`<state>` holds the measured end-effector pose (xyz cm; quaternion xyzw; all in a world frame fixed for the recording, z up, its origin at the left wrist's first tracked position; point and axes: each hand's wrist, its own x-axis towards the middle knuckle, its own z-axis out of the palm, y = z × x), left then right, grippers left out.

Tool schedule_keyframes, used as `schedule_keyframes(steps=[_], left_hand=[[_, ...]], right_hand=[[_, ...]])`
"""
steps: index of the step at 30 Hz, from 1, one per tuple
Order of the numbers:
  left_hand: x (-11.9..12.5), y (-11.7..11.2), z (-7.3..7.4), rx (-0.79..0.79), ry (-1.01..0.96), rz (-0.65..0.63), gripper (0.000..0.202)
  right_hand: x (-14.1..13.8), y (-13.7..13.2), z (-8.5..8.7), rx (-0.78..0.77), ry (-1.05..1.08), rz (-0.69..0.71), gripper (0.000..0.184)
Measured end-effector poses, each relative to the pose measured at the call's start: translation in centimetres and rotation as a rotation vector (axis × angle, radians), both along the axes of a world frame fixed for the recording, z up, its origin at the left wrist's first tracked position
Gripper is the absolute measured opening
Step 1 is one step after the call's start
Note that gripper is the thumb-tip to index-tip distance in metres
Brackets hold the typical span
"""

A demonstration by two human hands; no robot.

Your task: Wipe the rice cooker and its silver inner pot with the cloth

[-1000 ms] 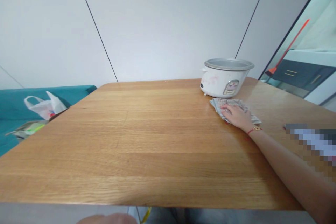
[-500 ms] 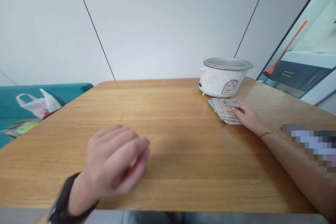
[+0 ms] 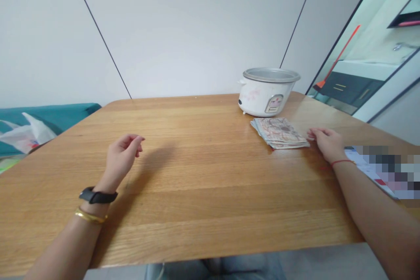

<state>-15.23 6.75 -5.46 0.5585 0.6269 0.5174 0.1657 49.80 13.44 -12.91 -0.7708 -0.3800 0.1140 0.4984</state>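
My left hand (image 3: 124,154) is raised over the left part of the wooden table (image 3: 197,175), its fingers loosely curled in with nothing visible in them. A black band and a gold bracelet circle that wrist. A folded patterned cloth (image 3: 278,132), pinkish brown with pale blue edges, lies on the table's right side. Just right of its corner is my right hand (image 3: 328,142), fingers slightly bent and holding nothing I can see; whether a fingertip touches the cloth I cannot tell. Directly behind the cloth stands a white rice cooker (image 3: 262,96) without a lid, its inside hidden.
A flat, partly pixelated thing (image 3: 364,166) lies beside my right forearm. Behind the table rises a pale wall (image 3: 190,30). A teal sofa (image 3: 72,116) with a white plastic bag (image 3: 29,135) is at the left; an orange-handled broom (image 3: 339,59) stands beyond the right side.
My right hand has come off the cloth to its right side. My left hand has moved forward and left, farther from the camera. The view has shifted slightly to the right.
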Motion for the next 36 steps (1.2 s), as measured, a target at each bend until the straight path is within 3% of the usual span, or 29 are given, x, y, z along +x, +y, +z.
schedule_keyframes(steps=[9, 16, 24, 36], left_hand=[[0.9, -0.1, -0.9, -0.065, 0.187, -0.072, 0.033], [0.0, 0.4, -0.7, -0.086, 0.118, -0.065, 0.03], [-1.5, 1.2, -0.7, -0.071, -0.028, 0.035, 0.025], [-1.1, 1.2, -1.0, -0.093, 0.034, -0.016, 0.03]], right_hand=[[-0.2, -0.1, 0.2, -0.063, -0.103, -0.032, 0.023], [-0.3, 0.0, 0.1, -0.119, -0.151, -0.046, 0.023], [-0.9, -0.2, 0.3, -0.18, -0.221, -0.103, 0.022], [-0.3, -0.3, 0.0, -0.259, -0.291, -0.136, 0.021]])
